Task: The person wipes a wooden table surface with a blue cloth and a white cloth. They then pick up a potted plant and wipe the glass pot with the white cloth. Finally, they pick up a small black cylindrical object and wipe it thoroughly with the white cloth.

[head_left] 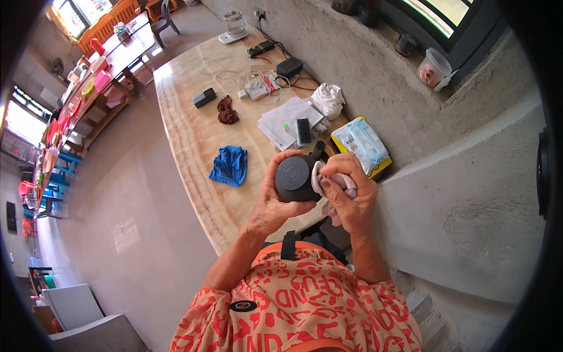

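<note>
My left hand point(274, 190) is wrapped round a dark grey round container point(295, 178), its flat circular end with ring marks turned toward me. A short black stub, perhaps a handle, sticks out at its far right side. Bunched in my right hand point(355, 196) is a pale pinkish-white cloth point(343, 185), pressed against the container's right side. The container is held above the near part of the marble-patterned table point(196, 170). A crumpled blue cloth point(229, 166) lies on the table to the left of my hands.
Beyond my hands lie white papers point(284, 120), a black sponge-like block point(303, 132), a white cloth point(327, 101) and a yellow box point(362, 146). Further off are a brown cloth point(227, 110), cables and a glass kettle point(234, 24). A concrete wall point(457, 193) borders the right.
</note>
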Motion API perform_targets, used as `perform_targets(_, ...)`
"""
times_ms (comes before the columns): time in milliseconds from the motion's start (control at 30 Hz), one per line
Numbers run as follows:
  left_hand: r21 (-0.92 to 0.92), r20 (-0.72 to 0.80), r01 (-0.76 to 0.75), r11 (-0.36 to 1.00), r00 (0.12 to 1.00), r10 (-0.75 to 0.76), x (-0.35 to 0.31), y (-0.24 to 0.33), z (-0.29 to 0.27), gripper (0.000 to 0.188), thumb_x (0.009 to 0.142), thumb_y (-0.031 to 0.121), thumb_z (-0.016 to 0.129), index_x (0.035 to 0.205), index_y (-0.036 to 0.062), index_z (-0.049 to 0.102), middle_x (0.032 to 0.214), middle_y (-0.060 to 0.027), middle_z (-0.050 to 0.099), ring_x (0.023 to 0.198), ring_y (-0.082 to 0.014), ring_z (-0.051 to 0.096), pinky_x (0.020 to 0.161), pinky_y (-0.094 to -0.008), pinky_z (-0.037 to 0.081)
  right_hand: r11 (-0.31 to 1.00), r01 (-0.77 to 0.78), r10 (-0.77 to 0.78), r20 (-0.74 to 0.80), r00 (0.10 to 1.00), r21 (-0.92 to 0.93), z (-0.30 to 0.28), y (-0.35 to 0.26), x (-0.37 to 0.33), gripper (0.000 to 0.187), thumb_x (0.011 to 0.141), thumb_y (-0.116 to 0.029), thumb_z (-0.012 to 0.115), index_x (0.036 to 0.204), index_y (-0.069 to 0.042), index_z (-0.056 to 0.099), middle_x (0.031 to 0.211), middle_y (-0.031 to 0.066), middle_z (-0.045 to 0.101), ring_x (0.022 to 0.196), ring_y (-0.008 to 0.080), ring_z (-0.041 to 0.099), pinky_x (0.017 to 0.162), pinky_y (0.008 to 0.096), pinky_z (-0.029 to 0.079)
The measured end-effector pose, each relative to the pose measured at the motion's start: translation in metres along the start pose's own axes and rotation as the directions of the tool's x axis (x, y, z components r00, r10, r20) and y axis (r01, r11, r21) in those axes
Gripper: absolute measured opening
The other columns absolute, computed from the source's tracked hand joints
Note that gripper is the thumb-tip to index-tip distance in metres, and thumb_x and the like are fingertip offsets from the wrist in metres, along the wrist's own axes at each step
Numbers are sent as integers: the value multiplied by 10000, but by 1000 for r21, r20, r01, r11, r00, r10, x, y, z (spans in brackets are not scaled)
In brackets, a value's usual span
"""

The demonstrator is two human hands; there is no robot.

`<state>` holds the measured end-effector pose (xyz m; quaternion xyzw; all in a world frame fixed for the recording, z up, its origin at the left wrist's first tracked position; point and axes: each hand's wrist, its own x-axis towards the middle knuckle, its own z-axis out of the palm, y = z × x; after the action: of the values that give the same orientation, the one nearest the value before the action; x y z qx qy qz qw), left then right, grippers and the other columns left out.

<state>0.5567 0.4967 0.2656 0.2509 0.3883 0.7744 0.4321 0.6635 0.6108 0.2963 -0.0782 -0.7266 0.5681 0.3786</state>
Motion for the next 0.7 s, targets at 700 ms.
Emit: perform_targets(700, -183, 10, 1, 983, 1000, 1, 2, 0, 7, 797, 560, -91, 695, 1219, 125, 303, 1183, -90, 512, 1105, -202, 509, 931, -351, 453, 866, 381, -403, -2, 915, -324, 13, -7, -12, 260, 702, 13, 689, 945, -72, 654, 913, 103, 539, 780, 213, 543, 648, 303, 458)
